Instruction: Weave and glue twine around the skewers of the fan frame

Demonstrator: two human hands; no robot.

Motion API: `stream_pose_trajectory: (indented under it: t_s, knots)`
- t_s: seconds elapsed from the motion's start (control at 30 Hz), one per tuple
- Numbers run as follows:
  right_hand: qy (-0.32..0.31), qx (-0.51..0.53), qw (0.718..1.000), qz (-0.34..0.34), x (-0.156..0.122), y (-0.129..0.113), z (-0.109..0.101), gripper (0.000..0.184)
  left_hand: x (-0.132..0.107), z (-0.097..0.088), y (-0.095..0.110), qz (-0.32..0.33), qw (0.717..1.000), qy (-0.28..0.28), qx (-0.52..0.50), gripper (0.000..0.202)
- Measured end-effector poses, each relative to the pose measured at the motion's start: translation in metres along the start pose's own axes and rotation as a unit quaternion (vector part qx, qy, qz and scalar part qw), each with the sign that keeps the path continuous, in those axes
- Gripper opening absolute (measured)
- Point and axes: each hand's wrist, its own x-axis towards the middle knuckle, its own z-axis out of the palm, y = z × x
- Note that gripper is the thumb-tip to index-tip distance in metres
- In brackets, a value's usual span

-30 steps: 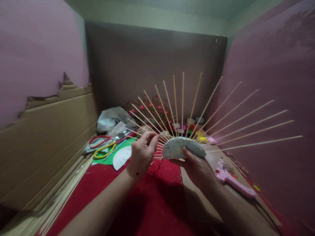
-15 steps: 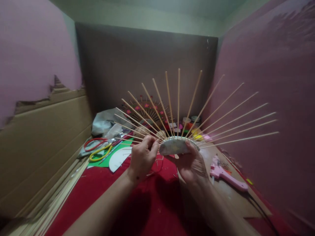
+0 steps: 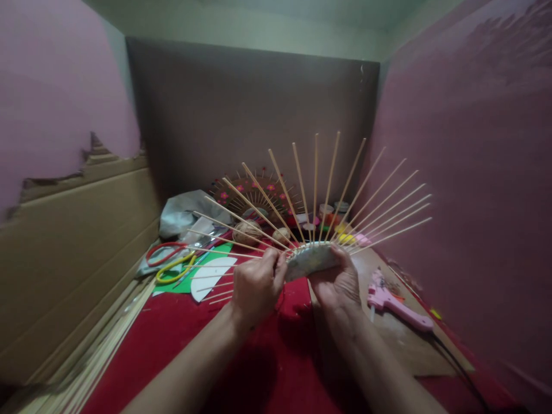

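I hold up a fan-shaped frame: a pale half-round disc [image 3: 308,261] with several thin bamboo sticks [image 3: 316,184] fanning out from its rim. My right hand [image 3: 338,282] grips the disc from below, thumb on its near face. My left hand [image 3: 256,284] is closed in a pinch at the disc's left end, where the lowest sticks leave it.
On the red cloth [image 3: 181,339] lie red and yellow scissors [image 3: 172,261], a white half-disc [image 3: 211,276] on green paper, twine balls [image 3: 246,231] and a finished flowered fan [image 3: 254,195]. A pink glue gun [image 3: 394,305] rests right on cardboard. Loose sticks [image 3: 99,356] line the left wall.
The frame has tilted and turned, so the right-hand sticks look shorter and bunched. Both hands have shifted slightly right and lower; my left hand now pinches at the disc's edge.
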Motion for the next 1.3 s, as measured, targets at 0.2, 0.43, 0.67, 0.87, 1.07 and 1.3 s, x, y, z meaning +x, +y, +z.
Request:
stream_pose_trajectory:
  t_s: [0.2, 0.43, 0.67, 0.87, 1.07, 1.3]
  knots:
    - [0.017, 0.007, 1.000, -0.004, -0.006, -0.004, 0.006, 0.012, 0.003, -0.006, 0.001, 0.009, 0.999, 0.031, 0.035, 0.026]
    - [0.022, 0.005, 1.000, 0.011, -0.008, -0.009, 0.012, 0.018, 0.003, -0.009, 0.007, -0.092, 0.995, -0.001, -0.041, 0.021]
    - [0.064, 0.020, 0.997, 0.040, -0.009, -0.021, 0.018, 0.014, -0.009, -0.003, -0.001, -0.019, 0.999, 0.005, -0.042, 0.012]
    - [0.069, 0.040, 0.993, 0.082, -0.011, -0.027, 0.020, 0.012, -0.011, -0.002, -0.003, 0.187, 0.980, -0.005, 0.073, 0.021]
    - [0.076, 0.035, 0.992, 0.091, -0.007, -0.035, 0.014, 0.013, -0.015, -0.003, 0.002, 0.214, 0.974, -0.031, 0.068, 0.029]
    - [0.009, -0.014, 0.996, 0.083, -0.005, -0.032, 0.015, 0.023, -0.014, -0.008, 0.003, 0.237, 0.965, 0.015, 0.113, 0.029]
